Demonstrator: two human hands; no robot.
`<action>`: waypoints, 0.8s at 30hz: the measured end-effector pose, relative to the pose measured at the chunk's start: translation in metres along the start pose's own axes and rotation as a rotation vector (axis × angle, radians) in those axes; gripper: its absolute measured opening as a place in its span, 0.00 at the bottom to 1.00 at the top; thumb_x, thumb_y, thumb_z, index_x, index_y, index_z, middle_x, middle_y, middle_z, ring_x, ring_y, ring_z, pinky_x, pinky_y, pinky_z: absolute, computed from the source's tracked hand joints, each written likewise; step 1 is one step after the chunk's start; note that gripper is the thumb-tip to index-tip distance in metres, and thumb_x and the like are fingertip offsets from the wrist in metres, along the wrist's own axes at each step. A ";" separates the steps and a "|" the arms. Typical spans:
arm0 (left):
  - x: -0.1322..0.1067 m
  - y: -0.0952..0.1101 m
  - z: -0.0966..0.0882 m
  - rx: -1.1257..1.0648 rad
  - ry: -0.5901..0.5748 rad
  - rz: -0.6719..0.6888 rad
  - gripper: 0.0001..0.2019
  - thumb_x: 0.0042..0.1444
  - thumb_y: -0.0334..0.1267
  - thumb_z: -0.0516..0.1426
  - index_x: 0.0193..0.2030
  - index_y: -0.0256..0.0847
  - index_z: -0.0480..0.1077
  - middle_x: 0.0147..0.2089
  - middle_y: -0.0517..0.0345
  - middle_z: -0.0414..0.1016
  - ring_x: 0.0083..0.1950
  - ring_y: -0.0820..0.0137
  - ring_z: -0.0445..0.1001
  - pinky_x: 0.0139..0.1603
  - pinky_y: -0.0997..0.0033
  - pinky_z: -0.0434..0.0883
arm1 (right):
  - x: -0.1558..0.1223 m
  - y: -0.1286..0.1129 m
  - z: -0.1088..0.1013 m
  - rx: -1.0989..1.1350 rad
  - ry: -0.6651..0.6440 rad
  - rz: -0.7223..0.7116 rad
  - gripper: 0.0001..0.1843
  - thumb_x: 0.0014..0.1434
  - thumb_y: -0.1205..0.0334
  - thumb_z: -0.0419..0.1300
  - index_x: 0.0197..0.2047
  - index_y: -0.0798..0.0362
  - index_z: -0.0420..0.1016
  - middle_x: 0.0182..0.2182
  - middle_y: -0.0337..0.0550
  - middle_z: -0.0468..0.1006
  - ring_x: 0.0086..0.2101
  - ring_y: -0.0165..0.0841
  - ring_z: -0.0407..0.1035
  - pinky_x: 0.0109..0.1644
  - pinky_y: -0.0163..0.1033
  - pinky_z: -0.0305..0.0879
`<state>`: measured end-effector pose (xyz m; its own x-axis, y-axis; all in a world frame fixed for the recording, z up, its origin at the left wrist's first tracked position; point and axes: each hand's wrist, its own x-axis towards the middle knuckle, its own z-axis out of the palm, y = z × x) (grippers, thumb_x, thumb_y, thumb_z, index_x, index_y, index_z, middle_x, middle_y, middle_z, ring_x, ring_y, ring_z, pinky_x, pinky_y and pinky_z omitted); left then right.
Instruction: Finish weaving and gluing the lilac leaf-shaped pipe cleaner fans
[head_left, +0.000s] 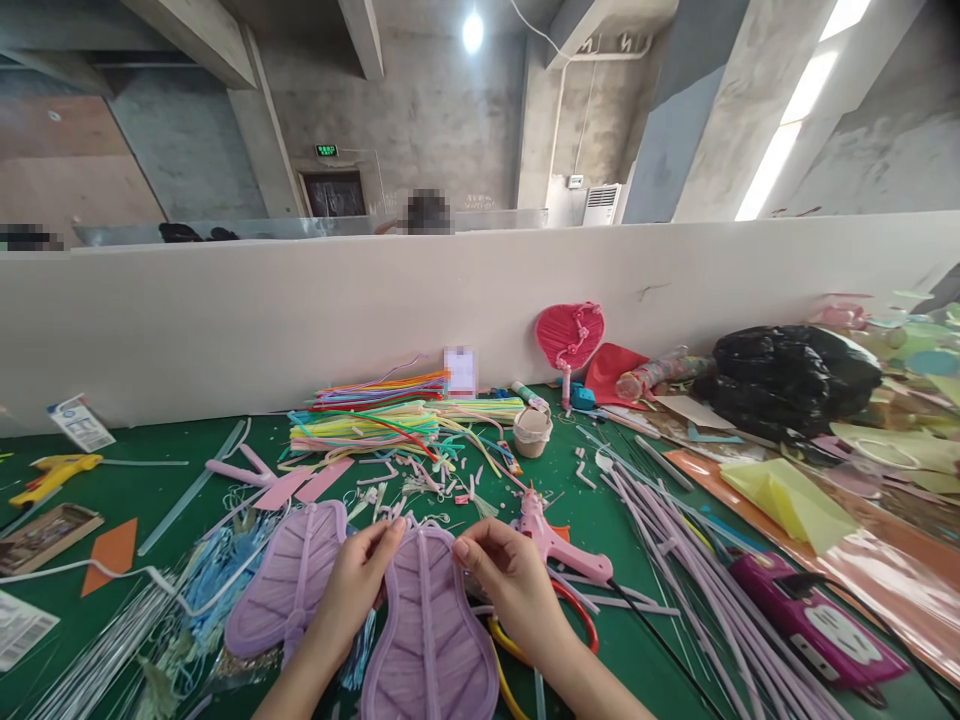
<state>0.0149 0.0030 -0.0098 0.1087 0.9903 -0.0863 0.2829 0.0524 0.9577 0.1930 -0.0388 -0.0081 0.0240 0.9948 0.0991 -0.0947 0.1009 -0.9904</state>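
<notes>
My left hand (358, 585) and my right hand (504, 578) pinch the top edge of a purple leaf-shaped fan piece (431, 640) that lies on the green table (187, 470). The left fingers close on its upper left rim, the right fingers on its upper right rim. A second purple leaf-shaped piece (289, 580) lies just to the left, partly under my left wrist. A pink glue gun (555, 545) rests right of my right hand.
A pile of coloured sticks (390, 420), a small white cup (532, 432), a red heart fan (570, 335), a black plastic bag (787, 375), lilac rods (675, 540), a magenta power strip (817, 620), a yellow glue gun (52, 475) and a white partition (300, 320) surround the work spot.
</notes>
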 end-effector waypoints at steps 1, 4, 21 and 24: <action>0.000 0.000 0.000 -0.013 -0.011 -0.009 0.23 0.53 0.61 0.53 0.27 0.41 0.62 0.20 0.70 0.50 0.20 0.76 0.50 0.19 0.76 0.50 | 0.000 -0.001 0.000 -0.008 0.005 -0.006 0.19 0.55 0.46 0.63 0.31 0.56 0.73 0.24 0.38 0.70 0.26 0.28 0.61 0.28 0.33 0.56; -0.001 -0.001 0.000 -0.057 -0.034 -0.037 0.23 0.53 0.61 0.54 0.28 0.41 0.62 0.20 0.71 0.48 0.19 0.77 0.48 0.18 0.77 0.48 | -0.001 -0.004 0.000 -0.015 0.014 -0.011 0.16 0.53 0.49 0.65 0.32 0.55 0.76 0.28 0.42 0.75 0.28 0.31 0.65 0.31 0.34 0.60; -0.002 0.003 -0.001 -0.056 0.003 0.028 0.21 0.55 0.57 0.55 0.25 0.40 0.63 0.22 0.66 0.59 0.21 0.75 0.55 0.21 0.76 0.52 | -0.004 -0.001 -0.001 -0.292 0.039 -0.058 0.23 0.60 0.43 0.54 0.23 0.50 0.54 0.19 0.31 0.53 0.22 0.27 0.48 0.25 0.34 0.45; -0.002 0.003 -0.002 -0.065 -0.004 0.020 0.21 0.55 0.57 0.54 0.25 0.41 0.62 0.23 0.65 0.60 0.22 0.75 0.56 0.21 0.76 0.52 | -0.004 0.000 -0.001 -0.279 0.021 -0.037 0.25 0.62 0.41 0.49 0.23 0.49 0.50 0.19 0.31 0.49 0.22 0.26 0.45 0.24 0.35 0.41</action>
<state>0.0139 0.0009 -0.0066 0.1178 0.9907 -0.0682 0.2185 0.0411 0.9750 0.1936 -0.0427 -0.0084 0.0436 0.9897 0.1363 0.1840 0.1261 -0.9748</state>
